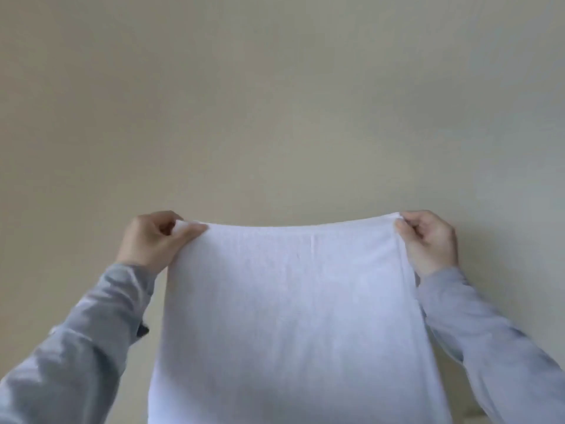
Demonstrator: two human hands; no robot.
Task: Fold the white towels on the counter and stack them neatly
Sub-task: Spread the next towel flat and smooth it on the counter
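Your left hand (153,240) and right hand (429,240) are bare, and each comes out of a long sleeve of plain light grey cloth. Your left sleeve (79,347) ends just behind the wrist in a soft, slightly bunched cuff, and it creases in broad folds further back from the hand. On its thumb-side edge, well behind the hand, is a small dark spot, too blurred to identify. Your right sleeve (489,338) is the same grey, lightly wrinkled behind its cuff.

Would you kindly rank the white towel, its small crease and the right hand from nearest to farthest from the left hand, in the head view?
1. White towel: corner in grip of left hand.
2. Small crease: middle of top edge.
3. Right hand: opposite corner.
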